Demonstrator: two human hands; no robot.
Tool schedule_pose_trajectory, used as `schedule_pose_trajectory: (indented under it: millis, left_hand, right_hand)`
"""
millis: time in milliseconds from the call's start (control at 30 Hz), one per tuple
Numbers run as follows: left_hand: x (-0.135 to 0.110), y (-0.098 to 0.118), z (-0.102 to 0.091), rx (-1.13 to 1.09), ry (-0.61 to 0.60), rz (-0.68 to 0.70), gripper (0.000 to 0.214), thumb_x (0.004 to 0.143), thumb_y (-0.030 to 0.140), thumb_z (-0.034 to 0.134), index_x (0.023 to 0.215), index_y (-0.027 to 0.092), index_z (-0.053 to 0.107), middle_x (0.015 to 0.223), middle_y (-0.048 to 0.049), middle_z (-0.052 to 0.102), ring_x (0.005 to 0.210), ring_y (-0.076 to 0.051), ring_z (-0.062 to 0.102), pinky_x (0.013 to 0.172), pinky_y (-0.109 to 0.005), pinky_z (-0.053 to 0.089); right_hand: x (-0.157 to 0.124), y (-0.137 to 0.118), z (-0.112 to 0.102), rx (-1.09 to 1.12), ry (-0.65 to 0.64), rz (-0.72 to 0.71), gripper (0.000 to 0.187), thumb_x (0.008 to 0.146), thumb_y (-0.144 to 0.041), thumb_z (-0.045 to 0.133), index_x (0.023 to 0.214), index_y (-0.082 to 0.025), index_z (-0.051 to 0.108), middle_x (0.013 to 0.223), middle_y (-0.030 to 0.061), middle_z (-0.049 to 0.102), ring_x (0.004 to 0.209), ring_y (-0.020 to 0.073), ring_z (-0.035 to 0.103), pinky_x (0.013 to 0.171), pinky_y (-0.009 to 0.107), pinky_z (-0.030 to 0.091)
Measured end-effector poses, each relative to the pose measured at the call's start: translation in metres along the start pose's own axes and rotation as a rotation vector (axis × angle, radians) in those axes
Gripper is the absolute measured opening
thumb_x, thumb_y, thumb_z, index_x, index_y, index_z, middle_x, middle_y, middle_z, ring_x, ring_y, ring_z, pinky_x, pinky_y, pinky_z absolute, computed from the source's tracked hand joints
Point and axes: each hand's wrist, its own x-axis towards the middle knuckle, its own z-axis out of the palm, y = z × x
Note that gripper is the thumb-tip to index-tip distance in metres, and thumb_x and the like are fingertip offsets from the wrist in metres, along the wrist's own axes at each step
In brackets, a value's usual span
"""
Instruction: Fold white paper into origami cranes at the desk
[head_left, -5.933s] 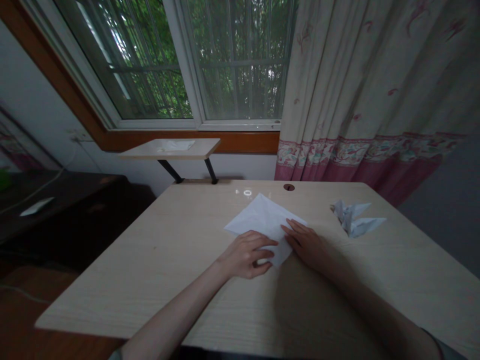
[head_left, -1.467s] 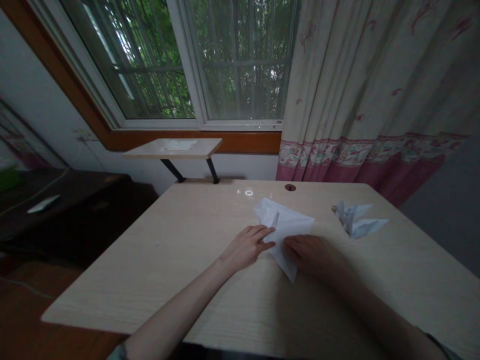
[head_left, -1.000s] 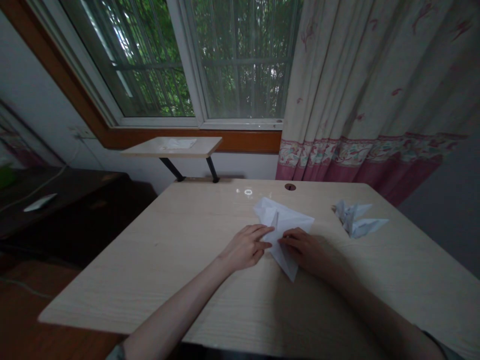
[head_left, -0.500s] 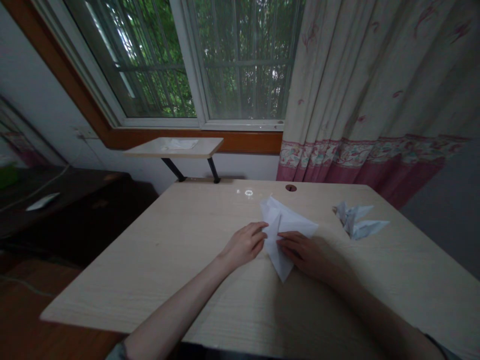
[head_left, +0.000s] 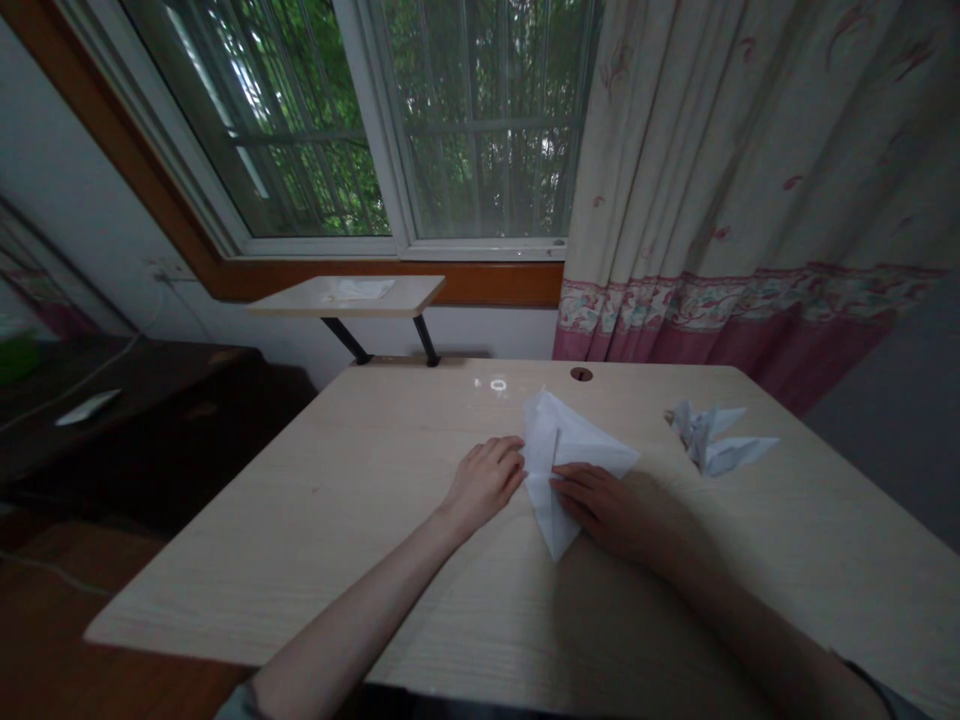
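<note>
- Pale wood-grain desk (head_left: 352, 480) beneath a white-framed glass window (head_left: 480, 180), 11 o'clock from the paper.
- Folded white kite-shaped paper (head_left: 585, 442) lies on it, between the hands.
- Left hand (head_left: 487, 482), fingers curled, touches its 9 o'clock edge; grip unclear.
- Right hand (head_left: 609, 510) rests fingers on its 4 o'clock side; cannot tell whether it pinches.
- Greyish-white winged paper bird (head_left: 726, 456) sits at 3 o'clock.

Plain white on the folded sheet (head_left: 574, 435), greyish white on the paper bird (head_left: 716, 445). Pale beige with faint grain across the table (head_left: 337, 540). Cream with pink sprigs on the curtain (head_left: 720, 190), then deep pink below. Orange-brown along the window trim (head_left: 495, 284).
</note>
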Motion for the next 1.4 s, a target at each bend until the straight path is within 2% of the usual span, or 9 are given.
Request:
schedule_pose_trajectory:
  millis: [233,467,867,1233,1400]
  left_hand:
    - [0.0021,0.003,-0.0043,-0.049,-0.042,-0.13,0.005,0.094,0.024,0.066,0.092,0.02,0.064,0.125,-0.0056,0.066,0.111,-0.024,0.062,0.091,-0.04,0.053]
    - [0.0031,0.0033,-0.0046,-0.156,-0.029,-0.197,0.009,0.087,0.02,0.072,0.086,0.021,0.063,0.123,-0.0039,0.066,0.11,-0.024,0.062,0.092,-0.04,0.052]
    - [0.0024,-0.0006,-0.0064,-0.228,-0.021,-0.178,0.015,0.082,0.021,0.077,0.086,0.021,0.062,0.12,-0.0042,0.066,0.109,-0.025,0.062,0.094,-0.041,0.051]
    - [0.003,-0.0009,-0.0072,-0.324,-0.001,-0.191,0.024,0.074,0.019,0.083,0.08,0.021,0.061,0.117,-0.0042,0.066,0.107,-0.025,0.062,0.093,-0.04,0.051]
    - [0.0028,-0.0008,-0.0075,-0.356,-0.005,-0.155,0.03,0.071,0.022,0.087,0.078,0.021,0.058,0.119,-0.0045,0.064,0.109,-0.026,0.06,0.093,-0.041,0.05]
  right_hand:
    - [0.0002,0.0041,0.0005,-0.064,0.027,-0.108,0.034,0.099,-0.019,0.048,0.129,-0.025,0.064,0.132,0.0082,0.067,0.122,0.0231,0.061,0.109,0.048,0.048]
    - [-0.0004,0.0045,0.0011,-0.053,0.002,-0.051,0.036,0.102,-0.024,0.046,0.134,-0.025,0.062,0.13,0.0088,0.067,0.12,0.0225,0.062,0.105,0.044,0.052]
    - [0.0006,0.0064,0.0,0.01,-0.061,-0.015,0.036,0.103,-0.026,0.046,0.135,-0.024,0.061,0.133,0.0084,0.066,0.123,0.0225,0.06,0.109,0.044,0.049]
    - [0.001,0.0033,-0.0049,0.013,-0.064,0.002,0.035,0.104,-0.028,0.044,0.134,-0.026,0.062,0.134,0.0076,0.065,0.124,0.0216,0.06,0.109,0.043,0.049]
    - [-0.0001,0.0061,-0.0023,0.017,-0.067,0.007,0.036,0.103,-0.028,0.045,0.134,-0.026,0.062,0.135,0.0074,0.065,0.125,0.0219,0.059,0.11,0.044,0.048]
